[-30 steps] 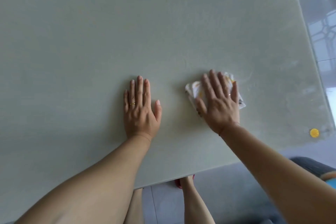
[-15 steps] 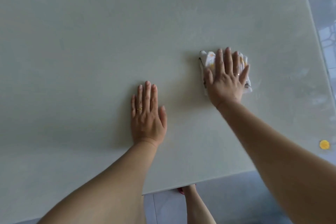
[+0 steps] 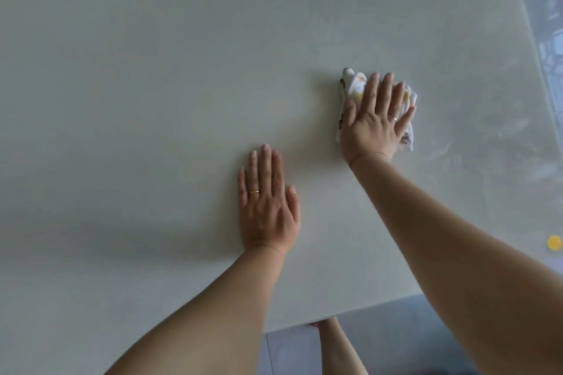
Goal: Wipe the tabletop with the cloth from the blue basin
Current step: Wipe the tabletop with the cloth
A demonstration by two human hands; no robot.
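Note:
The pale grey-green tabletop (image 3: 152, 85) fills most of the head view. A folded white cloth (image 3: 353, 84) with orange and dark print lies on it right of centre. My right hand (image 3: 373, 122) lies flat on the cloth with straight, spread fingers and presses it to the table. My left hand (image 3: 266, 204) rests flat on the bare tabletop nearer to me, fingers straight and together, palm down. The blue basin is out of view.
A small yellow round spot (image 3: 554, 242) sits at the table's near right corner. Damp streaks (image 3: 487, 143) show right of the cloth. The table's right edge (image 3: 531, 39) borders a glossy tiled floor (image 3: 551, 9); my leg and foot (image 3: 332, 344) show below the near edge.
My right hand has slid the cloth away from me, farther across the table. My left hand has stayed flat in place.

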